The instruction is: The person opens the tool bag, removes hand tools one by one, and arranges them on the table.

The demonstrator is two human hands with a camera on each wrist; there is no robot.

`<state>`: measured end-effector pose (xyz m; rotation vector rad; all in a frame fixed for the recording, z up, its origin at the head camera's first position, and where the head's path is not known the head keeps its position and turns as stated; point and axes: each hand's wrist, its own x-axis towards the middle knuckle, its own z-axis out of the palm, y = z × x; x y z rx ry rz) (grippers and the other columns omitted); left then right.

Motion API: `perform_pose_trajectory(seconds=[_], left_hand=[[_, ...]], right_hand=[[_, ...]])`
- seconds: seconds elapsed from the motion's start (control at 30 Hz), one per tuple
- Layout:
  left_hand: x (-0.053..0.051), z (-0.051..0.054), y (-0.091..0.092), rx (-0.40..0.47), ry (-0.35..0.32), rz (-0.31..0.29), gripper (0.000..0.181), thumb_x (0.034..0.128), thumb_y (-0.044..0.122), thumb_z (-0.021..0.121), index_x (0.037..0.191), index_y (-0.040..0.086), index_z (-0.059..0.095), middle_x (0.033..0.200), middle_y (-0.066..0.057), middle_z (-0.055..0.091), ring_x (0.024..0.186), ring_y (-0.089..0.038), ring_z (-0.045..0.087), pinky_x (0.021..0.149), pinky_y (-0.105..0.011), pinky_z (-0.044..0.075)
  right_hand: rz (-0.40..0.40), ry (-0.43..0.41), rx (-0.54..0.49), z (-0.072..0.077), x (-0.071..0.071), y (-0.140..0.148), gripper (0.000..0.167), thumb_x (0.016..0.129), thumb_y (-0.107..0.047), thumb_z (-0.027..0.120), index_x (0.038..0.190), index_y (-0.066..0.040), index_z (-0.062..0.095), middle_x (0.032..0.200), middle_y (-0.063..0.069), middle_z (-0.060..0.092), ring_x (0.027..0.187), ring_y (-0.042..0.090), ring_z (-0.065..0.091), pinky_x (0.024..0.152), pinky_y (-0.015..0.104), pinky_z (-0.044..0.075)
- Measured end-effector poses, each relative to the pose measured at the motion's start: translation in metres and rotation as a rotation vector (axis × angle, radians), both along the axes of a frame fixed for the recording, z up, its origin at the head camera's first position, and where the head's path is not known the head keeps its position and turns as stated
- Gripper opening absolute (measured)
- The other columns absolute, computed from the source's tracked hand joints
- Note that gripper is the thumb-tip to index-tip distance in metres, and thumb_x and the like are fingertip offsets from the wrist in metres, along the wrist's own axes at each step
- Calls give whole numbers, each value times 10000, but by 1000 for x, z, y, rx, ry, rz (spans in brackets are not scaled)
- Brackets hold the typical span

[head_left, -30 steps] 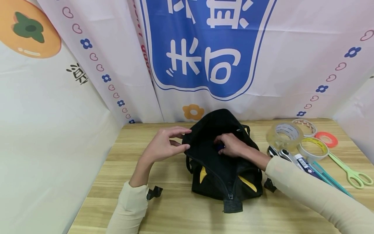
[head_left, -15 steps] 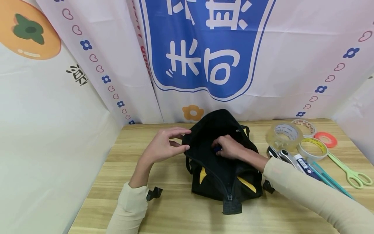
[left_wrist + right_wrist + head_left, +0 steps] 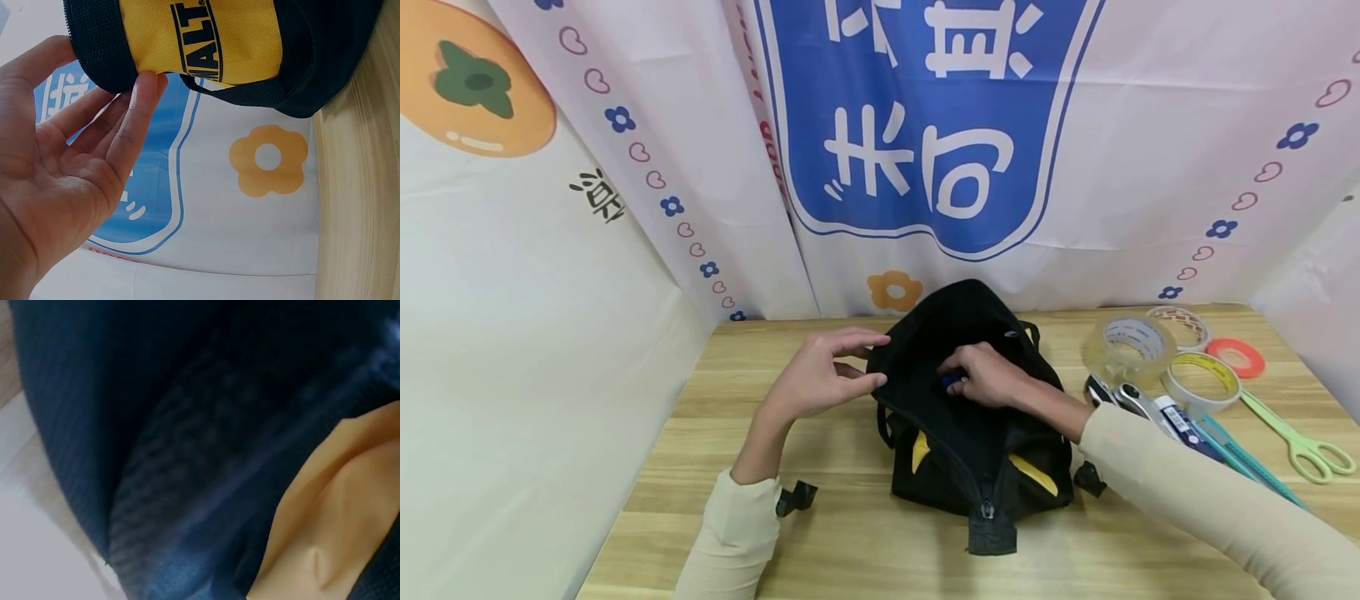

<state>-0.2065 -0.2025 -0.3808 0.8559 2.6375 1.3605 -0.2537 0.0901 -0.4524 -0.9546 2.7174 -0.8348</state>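
A black and yellow tool bag (image 3: 940, 492) stands on the table with its zipped mouth spread wide. My left hand (image 3: 820, 375) holds the left rim of that mouth between thumb and fingertips. In the left wrist view the hand (image 3: 81, 150) grips the zipper edge beside a yellow panel with black lettering. Inside the mouth, my right hand (image 3: 988, 377) has its fingers curled round a small dark blue object (image 3: 953, 379), mostly hidden by the fingers. Only dark fabric and a yellow patch (image 3: 331, 506) of the bag show in the right wrist view.
Right of the bag lie several tape rolls, among them a clear one (image 3: 1131, 346) and a red one (image 3: 1236, 358). Green scissors (image 3: 1300, 442), a ratchet wrench (image 3: 1138, 400), a glue stick (image 3: 1180, 421) and a teal cutter (image 3: 1243, 458) lie nearby. A printed curtain (image 3: 1075, 275) hangs behind the table.
My right hand has shifted slightly left inside the bag, and more of the dark blue object shows. The left hand stays at the rim.
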Motion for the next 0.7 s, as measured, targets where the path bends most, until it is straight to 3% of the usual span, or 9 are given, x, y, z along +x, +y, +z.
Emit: perform_pose_trajectory(seconds=[0.2,0.5,0.6,0.7], left_hand=[[0,0,0,-4,-2,4,469,923,96,834,1378,62,725,1424,-128,700,1137,-294,750,889,-318,676],[0,-1,0,-1,-8,5,468,924,102,835,1378,64,725,1432,-130,697,1150,-300,752,886,-314,676],[0,-1,0,0,-13,7,469,924,104,834,1378,65,726,1436,-130,696,1154,-302,753,885,-313,676],[0,-1,0,-2,-11,6,468,923,103,834,1376,64,726,1435,-132,697,1153,-304,754,886,-312,675]], right_hand=[[1,-3,-20,6,3,1,292,969,-64,778,1260,-49,793,1249,120,765,1195,289,702,1024,478,605],[-14,13,-53,27,6,10,314,1006,-104,744,1314,-45,769,1247,109,770,1183,292,707,1022,511,598],[-30,18,-54,35,9,14,325,1023,-142,735,1336,-61,759,1283,116,763,1154,279,707,967,475,602],[-38,24,-58,44,13,19,325,1034,-175,728,1343,-78,758,1296,115,760,1028,214,687,856,392,570]])
